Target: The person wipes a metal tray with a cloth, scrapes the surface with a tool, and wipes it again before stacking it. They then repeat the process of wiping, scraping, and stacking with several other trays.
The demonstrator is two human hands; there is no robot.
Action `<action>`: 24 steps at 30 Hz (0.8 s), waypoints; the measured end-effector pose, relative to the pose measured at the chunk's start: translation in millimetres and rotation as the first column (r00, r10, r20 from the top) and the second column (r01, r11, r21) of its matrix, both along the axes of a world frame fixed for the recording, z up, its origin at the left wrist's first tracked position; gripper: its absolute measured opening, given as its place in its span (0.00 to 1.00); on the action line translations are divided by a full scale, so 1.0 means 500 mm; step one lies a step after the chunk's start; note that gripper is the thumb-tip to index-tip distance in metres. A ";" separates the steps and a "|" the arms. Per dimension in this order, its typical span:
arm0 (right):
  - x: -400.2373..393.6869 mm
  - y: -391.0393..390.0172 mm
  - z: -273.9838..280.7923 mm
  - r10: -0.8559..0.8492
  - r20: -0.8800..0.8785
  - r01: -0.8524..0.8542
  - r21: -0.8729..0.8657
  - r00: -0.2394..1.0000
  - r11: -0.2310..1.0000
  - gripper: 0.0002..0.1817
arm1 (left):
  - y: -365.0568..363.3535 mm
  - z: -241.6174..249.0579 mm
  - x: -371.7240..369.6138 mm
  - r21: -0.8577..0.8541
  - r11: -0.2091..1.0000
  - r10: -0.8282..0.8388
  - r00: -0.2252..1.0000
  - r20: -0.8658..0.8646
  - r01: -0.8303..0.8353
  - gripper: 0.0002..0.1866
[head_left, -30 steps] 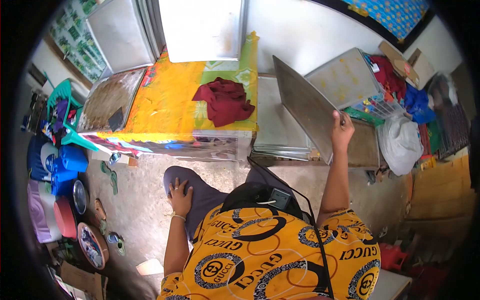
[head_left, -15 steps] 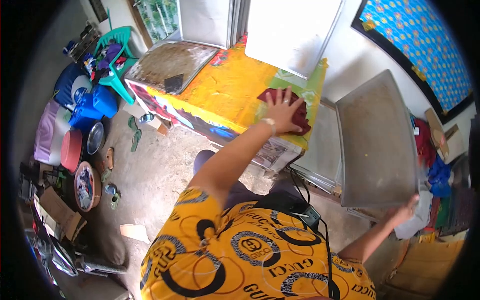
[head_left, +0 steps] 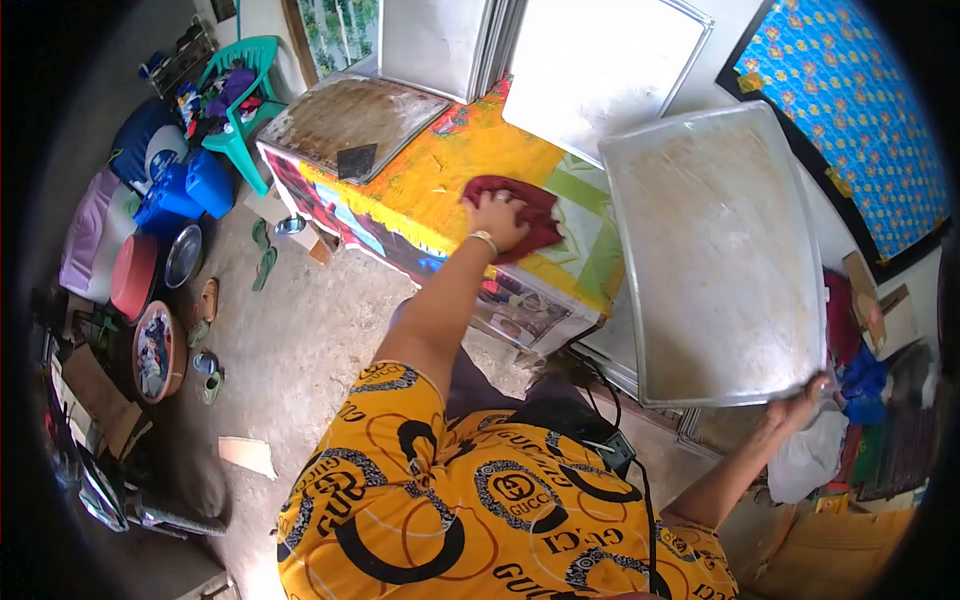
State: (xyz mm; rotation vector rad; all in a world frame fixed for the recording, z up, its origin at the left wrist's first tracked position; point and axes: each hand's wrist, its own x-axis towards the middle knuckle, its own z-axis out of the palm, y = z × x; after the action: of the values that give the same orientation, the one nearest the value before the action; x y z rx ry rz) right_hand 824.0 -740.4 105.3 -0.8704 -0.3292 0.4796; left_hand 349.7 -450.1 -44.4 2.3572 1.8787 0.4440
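Observation:
My left hand (head_left: pixel 497 220) presses down on a dark red cloth (head_left: pixel 540 212) on the table, its fingers curled into the fabric. Over at the right, my right hand (head_left: pixel 800 403) grips the lower right corner of a large metal baking tray (head_left: pixel 725 260). The tray is tilted up, its stained flat face toward me, with its left edge by the table's right end. Yellow and green patterned covering (head_left: pixel 490 140) lies over the tabletop under the cloth.
A stained tray (head_left: pixel 350 125) lies at the table's left end, a dark square piece (head_left: pixel 357 161) on it. Behind stand upright metal trays (head_left: pixel 430 50) and a bright white panel (head_left: pixel 600 70). Cables (head_left: pixel 600 375) hang near the table's front right corner. Slippers (head_left: pixel 263 268) lie on the floor.
My left hand has slid the cloth leftward across the table, its spread fingers now curled. My right hand has raised and turned the tray, bringing it left toward the table's end.

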 end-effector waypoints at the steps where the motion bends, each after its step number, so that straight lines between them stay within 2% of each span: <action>1: -0.008 0.029 -0.011 0.004 -0.015 -0.004 -0.002 1.000 1.000 0.33 | 0.006 -0.009 -0.041 0.015 0.997 0.082 0.997 -0.004 -0.082 0.26; 3: 0.001 0.081 -0.044 0.162 -0.074 -0.161 0.022 0.984 0.987 0.33 | -0.001 0.001 -0.132 -0.009 0.965 0.262 0.965 0.010 -0.261 0.26; 5: -0.022 0.127 -0.063 0.201 -0.090 -0.202 0.003 0.975 0.979 0.33 | -0.011 -0.002 -0.230 0.033 0.912 0.408 0.913 0.016 -0.409 0.24; 6: -0.026 0.146 -0.073 0.270 -0.136 -0.273 0.000 0.953 0.962 0.33 | -0.022 0.002 -0.275 -0.006 0.875 0.483 0.875 0.039 -0.484 0.24; 7: -0.035 0.157 -0.075 0.270 -0.132 -0.274 -0.010 0.954 0.962 0.33 | -0.036 0.006 -0.323 -0.046 0.831 0.556 0.829 0.060 -0.554 0.23; 9: -0.067 0.179 -0.080 0.276 -0.119 -0.281 -0.022 0.954 0.960 0.33 | -0.057 -0.013 -0.442 -0.282 0.810 0.544 0.839 0.031 -0.515 0.25; 11: -0.087 0.183 -0.074 0.325 -0.141 -0.327 0.009 0.935 0.945 0.33 | -0.107 -0.087 -0.530 -0.366 0.672 0.677 0.734 -0.047 -0.643 0.25; 13: -0.091 0.182 -0.084 0.381 -0.145 -0.377 0.056 0.913 0.925 0.32 | -0.184 -0.070 -0.533 -0.262 0.733 0.654 0.756 0.020 -0.627 0.24; 15: -0.081 0.186 -0.087 0.311 -0.190 -0.312 0.029 0.931 0.950 0.32 | -0.206 -0.026 -0.488 -0.223 0.743 0.662 0.742 0.107 -0.631 0.24; 16: -0.075 0.186 -0.087 0.303 -0.185 -0.302 0.034 0.935 0.953 0.32 | -0.214 0.017 -0.446 -0.120 0.842 0.538 0.808 0.239 -0.525 0.23; 17: -0.067 0.185 -0.084 0.293 -0.176 -0.291 0.036 0.940 0.956 0.32 | -0.204 0.064 -0.398 -0.166 0.857 0.514 0.836 0.193 -0.488 0.23; 19: -0.046 0.176 -0.081 0.268 -0.149 -0.264 0.049 0.952 0.963 0.32 | -0.195 0.136 -0.277 0.068 0.946 0.284 0.910 0.301 -0.318 0.22; 20: -0.037 0.164 -0.075 0.236 -0.145 -0.232 0.045 0.961 0.972 0.33 | -0.177 0.149 -0.218 0.176 0.962 0.154 0.946 0.285 -0.209 0.20; 21: -0.028 0.149 -0.068 0.199 -0.143 -0.195 0.039 0.970 0.980 0.33 | -0.173 0.187 -0.145 0.157 0.976 0.098 0.948 0.303 -0.151 0.19; 22: -0.038 0.130 -0.047 0.101 -0.139 -0.101 0.011 0.985 0.995 0.34 | -0.162 0.196 -0.085 0.181 0.983 -0.031 0.966 0.258 -0.017 0.19; 24: -0.032 0.073 -0.019 0.021 -0.115 -0.021 0.003 0.993 1.000 0.35 | -0.135 0.188 0.033 0.252 0.940 -0.278 0.943 0.180 0.229 0.19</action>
State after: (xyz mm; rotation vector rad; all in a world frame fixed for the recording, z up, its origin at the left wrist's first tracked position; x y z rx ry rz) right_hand 808.0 -703.7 96.0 -0.8344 -0.2336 0.5468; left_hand 366.3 -517.9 49.7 2.5280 1.4718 0.8863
